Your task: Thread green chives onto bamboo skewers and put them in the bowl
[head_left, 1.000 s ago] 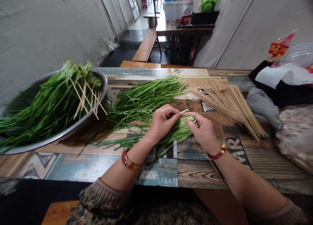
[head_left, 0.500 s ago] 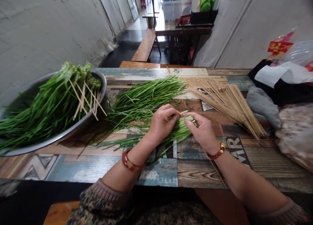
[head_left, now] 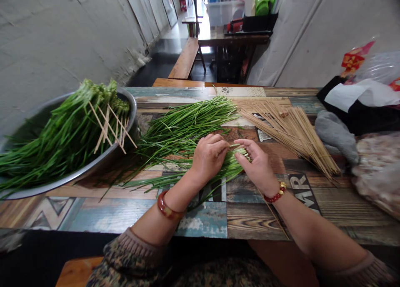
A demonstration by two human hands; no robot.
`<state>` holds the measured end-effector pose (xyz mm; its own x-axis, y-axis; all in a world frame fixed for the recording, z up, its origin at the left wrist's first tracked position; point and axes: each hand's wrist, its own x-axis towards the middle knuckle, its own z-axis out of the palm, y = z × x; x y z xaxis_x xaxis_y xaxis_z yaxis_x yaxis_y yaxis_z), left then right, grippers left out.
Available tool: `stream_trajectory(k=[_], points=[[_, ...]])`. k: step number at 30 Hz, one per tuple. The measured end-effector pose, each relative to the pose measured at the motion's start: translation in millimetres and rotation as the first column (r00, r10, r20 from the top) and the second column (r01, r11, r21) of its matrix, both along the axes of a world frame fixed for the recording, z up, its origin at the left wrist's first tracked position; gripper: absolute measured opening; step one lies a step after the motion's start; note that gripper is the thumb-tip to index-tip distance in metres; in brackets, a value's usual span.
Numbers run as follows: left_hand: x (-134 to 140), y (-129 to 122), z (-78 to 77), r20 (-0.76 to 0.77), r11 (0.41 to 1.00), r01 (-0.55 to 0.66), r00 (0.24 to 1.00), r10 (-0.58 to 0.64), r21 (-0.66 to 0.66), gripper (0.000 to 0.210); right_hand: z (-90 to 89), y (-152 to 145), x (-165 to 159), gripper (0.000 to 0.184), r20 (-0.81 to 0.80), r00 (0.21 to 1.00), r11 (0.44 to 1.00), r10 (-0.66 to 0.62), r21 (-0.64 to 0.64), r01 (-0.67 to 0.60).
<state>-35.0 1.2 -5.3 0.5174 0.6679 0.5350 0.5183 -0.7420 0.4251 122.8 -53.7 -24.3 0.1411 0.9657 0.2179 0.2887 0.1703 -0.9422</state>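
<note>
A small bunch of garlic chives (head_left: pixel 233 161) lies on the table between my hands, its pale cut ends towards the right. My left hand (head_left: pixel 208 157) is closed over the bunch from the left, fingers curled and pinched on the stalks. At the cut ends my right hand (head_left: pixel 255 164) curves round them, thumb in front and forefinger behind. From beneath my right wrist a thin bamboo skewer (head_left: pixel 275 216) slants to the table's front edge. Just beyond my hands lies a larger pile of garlic chives (head_left: pixel 195 116).
At left, a metal basin (head_left: pixel 133 112) holds bundled chives (head_left: pixel 78 112) with several skewers through them. A heap of bamboo skewers (head_left: pixel 300 133) lies at right, beside a grey cloth-like lump (head_left: pixel 336 135) and a clear bag (head_left: pixel 379 166) of pale pieces. A bench (head_left: pixel 184 60) stands beyond the table.
My left hand has turned slightly, its knuckles now more upward over the stalks. My right hand has shifted a little left, and its forefinger has lifted and bent.
</note>
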Motion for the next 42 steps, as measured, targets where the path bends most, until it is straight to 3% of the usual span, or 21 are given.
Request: stream_trajectory(k=[11,20,36,42], points=[[1.5,0.6,-0.6,0.116,0.999,0.019,0.993,-0.016,-0.032,0.016,5.2,-1.1,0.8,0.038,0.082,0.996,0.999,0.016,0.027,-0.019],[1.0,1.2,-0.3,0.120,0.999,0.015,0.993,-0.010,-0.035,0.016,9.8,-3.2,1.7,0.044,0.106,0.993,0.999,0.048,0.001,-0.048],[0.6,-4.6,3.2,-0.203,0.976,-0.043,0.975,0.087,0.212,0.024,5.6,-1.1,-0.9,0.042,0.131,0.991,1.000,0.002,0.022,-0.005],[1.5,-6.3,7.2,-0.261,0.950,0.011,0.962,0.075,0.313,0.022,2.6,2.1,-2.2,0.038,0.106,0.994,1.000,-0.010,0.026,0.007]])
